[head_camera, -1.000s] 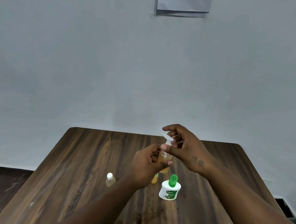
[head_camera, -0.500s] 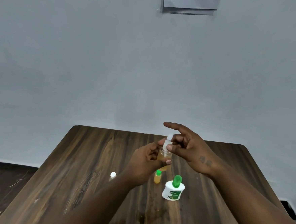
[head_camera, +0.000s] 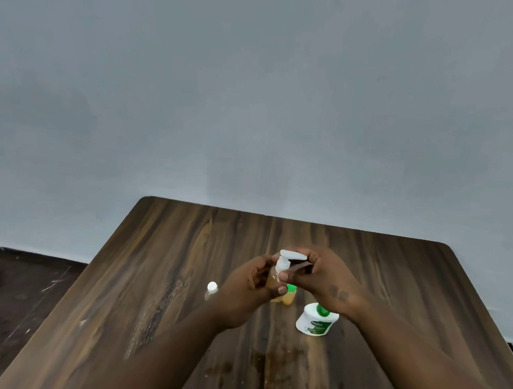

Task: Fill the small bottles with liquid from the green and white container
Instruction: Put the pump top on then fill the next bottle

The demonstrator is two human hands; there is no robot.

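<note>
Currently 3 small bottles [head_camera: 271, 280] [head_camera: 289, 298] [head_camera: 212, 288], 1 container [head_camera: 316, 322], 2 hands [head_camera: 244, 289] [head_camera: 327, 275].

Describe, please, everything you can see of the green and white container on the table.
The green and white container is a squat, white, plastic-looking tub with a green label, its print too blurred to read, and a green cap on top. It stands upright on the wooden table, right of a small green-capped bottle and apart from it. Neither hand touches it: the left hand and right hand hold a pump bottle farther back.
</note>
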